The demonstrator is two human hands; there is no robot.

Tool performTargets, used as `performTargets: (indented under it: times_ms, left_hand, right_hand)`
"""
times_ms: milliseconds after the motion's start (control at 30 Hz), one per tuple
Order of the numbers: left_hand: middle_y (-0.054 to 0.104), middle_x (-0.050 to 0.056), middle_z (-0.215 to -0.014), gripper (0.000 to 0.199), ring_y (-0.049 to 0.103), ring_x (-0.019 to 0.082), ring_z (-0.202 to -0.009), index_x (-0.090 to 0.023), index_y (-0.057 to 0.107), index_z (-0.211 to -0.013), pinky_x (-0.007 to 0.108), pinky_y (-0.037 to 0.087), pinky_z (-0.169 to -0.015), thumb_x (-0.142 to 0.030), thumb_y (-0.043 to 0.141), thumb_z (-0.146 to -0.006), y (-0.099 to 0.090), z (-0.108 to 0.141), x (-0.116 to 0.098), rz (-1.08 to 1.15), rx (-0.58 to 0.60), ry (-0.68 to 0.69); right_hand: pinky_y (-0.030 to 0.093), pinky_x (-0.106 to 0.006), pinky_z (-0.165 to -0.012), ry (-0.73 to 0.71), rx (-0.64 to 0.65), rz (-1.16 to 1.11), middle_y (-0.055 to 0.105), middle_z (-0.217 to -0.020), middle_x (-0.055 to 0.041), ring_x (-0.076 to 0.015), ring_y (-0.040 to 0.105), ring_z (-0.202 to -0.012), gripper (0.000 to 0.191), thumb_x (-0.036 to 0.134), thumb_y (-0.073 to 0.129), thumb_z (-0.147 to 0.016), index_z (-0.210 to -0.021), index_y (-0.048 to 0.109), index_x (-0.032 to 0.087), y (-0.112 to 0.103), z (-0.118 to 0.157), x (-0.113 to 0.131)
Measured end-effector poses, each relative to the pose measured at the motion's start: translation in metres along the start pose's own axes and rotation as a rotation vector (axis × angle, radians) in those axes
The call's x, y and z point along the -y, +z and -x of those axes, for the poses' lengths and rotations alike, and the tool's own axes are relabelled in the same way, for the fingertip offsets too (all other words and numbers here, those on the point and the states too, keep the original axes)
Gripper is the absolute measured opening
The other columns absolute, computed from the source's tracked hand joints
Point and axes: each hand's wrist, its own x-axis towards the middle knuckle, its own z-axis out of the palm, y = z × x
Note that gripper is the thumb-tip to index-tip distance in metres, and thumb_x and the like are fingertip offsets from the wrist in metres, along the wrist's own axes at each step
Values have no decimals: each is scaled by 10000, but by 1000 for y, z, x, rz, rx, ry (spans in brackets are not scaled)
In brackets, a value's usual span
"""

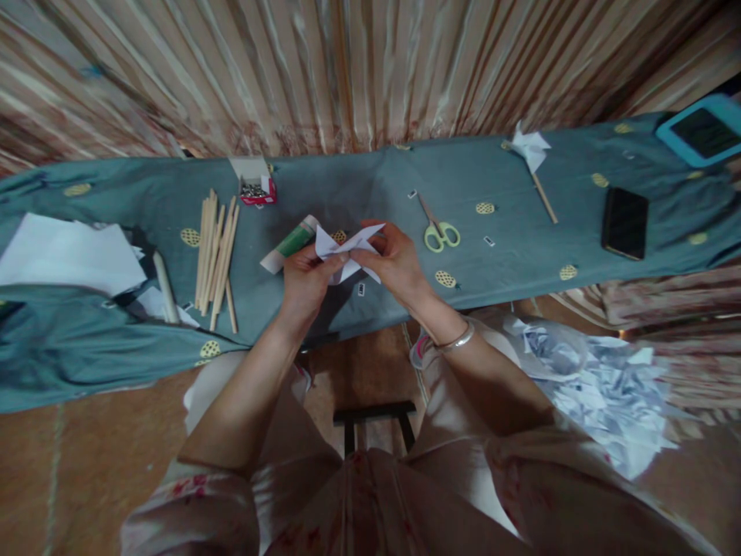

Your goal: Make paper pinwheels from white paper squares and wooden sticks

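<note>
Between my two hands I hold a white paper pinwheel (346, 266), its points folded in toward the middle. My left hand (306, 282) is closed on its left side, with the thumb near the centre. My right hand (399, 262) pinches the right side, thumb also at the centre. Whether a pin sits in the middle is too small to tell. Just behind my left hand lies a green and white tube (291, 243). To the right of my right hand are scissors (440, 232) with pale green handles.
Wooden sticks (215, 255), an open red box of small metal pieces (256, 189) and white paper sheets (69, 251) lie left. A pinwheel on a stick (532, 154), a black phone (625, 222) and a blue-framed device (702, 130) lie right. Paper scraps (614, 394) heap on the floor.
</note>
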Motion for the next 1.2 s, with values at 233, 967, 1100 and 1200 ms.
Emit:
performTargets:
  times_ms: [233, 967, 1100, 1200]
  left_hand:
    - [768, -3, -748, 228, 675, 171, -695, -225, 779, -719, 312, 564, -740, -335, 913, -570, -1, 0, 2, 5, 11, 17]
    - [756, 4, -761, 196, 687, 176, -765, -218, 764, -761, 313, 554, -771, -261, 852, -590, -1, 0, -1, 39, -7, -18]
    - [745, 19, -763, 218, 691, 176, -737, -190, 755, -784, 307, 541, -736, -268, 857, -608, -2, 0, 0, 50, -14, -41]
    - [742, 17, -757, 202, 687, 172, -717, -184, 752, -783, 299, 536, -712, -255, 850, -621, -3, -2, 2, 50, -17, -44]
  right_hand:
    - [597, -385, -810, -1, -20, 2, 753, -903, -11, -217, 730, -874, 509, 359, 781, -685, -1113, 539, 230, 1, 0, -1]
    - [600, -410, -857, 5, -32, 8, 758, -935, -32, -226, 729, -877, 509, 420, 823, -676, -1081, 583, 227, 1, -2, 1]
    - [603, -407, -843, 20, -16, -11, 761, -960, -48, -233, 734, -887, 545, 446, 824, -676, -1106, 578, 221, 2, -1, 1]
    - [603, -401, -833, 21, -2, -11, 756, -986, -58, -239, 732, -922, 536, 470, 814, -683, -1094, 575, 222, 2, -1, 1]
